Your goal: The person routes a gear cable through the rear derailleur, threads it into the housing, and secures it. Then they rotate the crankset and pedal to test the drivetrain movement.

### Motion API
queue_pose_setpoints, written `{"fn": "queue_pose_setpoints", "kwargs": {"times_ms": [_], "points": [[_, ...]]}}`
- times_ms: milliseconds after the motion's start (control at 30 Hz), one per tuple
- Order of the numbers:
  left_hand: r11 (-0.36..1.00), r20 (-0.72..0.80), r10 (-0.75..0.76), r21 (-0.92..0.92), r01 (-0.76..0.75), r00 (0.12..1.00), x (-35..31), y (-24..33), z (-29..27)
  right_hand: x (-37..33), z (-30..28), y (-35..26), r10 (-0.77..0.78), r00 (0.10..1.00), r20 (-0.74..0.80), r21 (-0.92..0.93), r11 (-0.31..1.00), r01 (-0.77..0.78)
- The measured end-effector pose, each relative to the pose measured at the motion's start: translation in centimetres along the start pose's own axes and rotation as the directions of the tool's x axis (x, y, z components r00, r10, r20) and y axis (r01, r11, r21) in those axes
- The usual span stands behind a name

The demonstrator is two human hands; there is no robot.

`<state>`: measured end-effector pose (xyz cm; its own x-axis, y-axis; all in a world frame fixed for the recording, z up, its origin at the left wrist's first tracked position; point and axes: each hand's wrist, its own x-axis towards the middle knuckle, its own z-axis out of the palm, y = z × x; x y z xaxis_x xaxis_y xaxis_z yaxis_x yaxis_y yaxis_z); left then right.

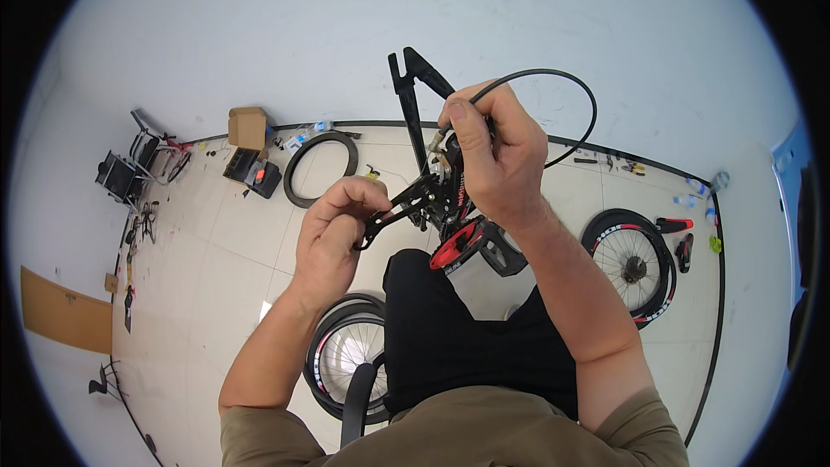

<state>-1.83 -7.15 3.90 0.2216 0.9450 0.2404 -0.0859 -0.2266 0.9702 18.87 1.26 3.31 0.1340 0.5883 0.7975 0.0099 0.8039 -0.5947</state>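
A black bicycle frame (410, 117) stands tilted before me, its bare dropout ends pointing up and away. On it sits a rear derailleur (439, 175) with a long black cage (399, 214). My left hand (330, 238) is closed on the cage's lower end, fingers curled round it. My right hand (506, 151) is closed with the thumb pressed to the forefinger, pinching the black cable housing (553, 72) just above the derailleur. That housing loops up and round to the right. The right fingertips are partly hidden. Below are a red chainring guard (453, 247) and a black pedal (501, 252).
Bicycle wheels lie on the floor at right (634, 270) and beside my left leg. A loose tyre (298, 169), an open cardboard box (248, 128) and a black toolbox (262, 176) are at far left. Hand tools (609, 161) and a red-black saddle (674, 225) lie at right.
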Motion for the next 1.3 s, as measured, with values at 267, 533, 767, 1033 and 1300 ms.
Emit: {"fn": "queue_pose_setpoints", "kwargs": {"times_ms": [267,533,767,1033,1300], "points": [[0.99,-0.054,0.026,-0.137,-0.033,0.998,1.3,0.2,2.5,-0.1,-0.5,-0.4,0.006,0.999,0.051,-0.036,0.999,-0.004],[0.916,0.261,-0.186,-0.304,0.263,0.947,-1.0,-3.5,-0.6,-0.4,-0.4,-0.4,-0.01,1.0,0.02,-0.059,0.998,0.012],[0.884,0.46,-0.428,0.035,0.466,0.778,3.2,-0.3,-1.7,-0.4,0.1,-0.4,-0.067,0.997,0.043,-0.116,0.991,0.072],[0.792,0.15,-0.611,0.122,0.598,0.778,3.5,1.5,3.1,-0.6,-0.7,-0.2,-0.217,0.969,0.121,-0.211,0.948,0.239],[0.78,0.347,-0.392,0.616,0.108,0.852,4.3,-0.3,2.8,-1.0,-0.4,-0.8,-0.135,0.99,0.041,-0.12,0.983,0.139]]}}
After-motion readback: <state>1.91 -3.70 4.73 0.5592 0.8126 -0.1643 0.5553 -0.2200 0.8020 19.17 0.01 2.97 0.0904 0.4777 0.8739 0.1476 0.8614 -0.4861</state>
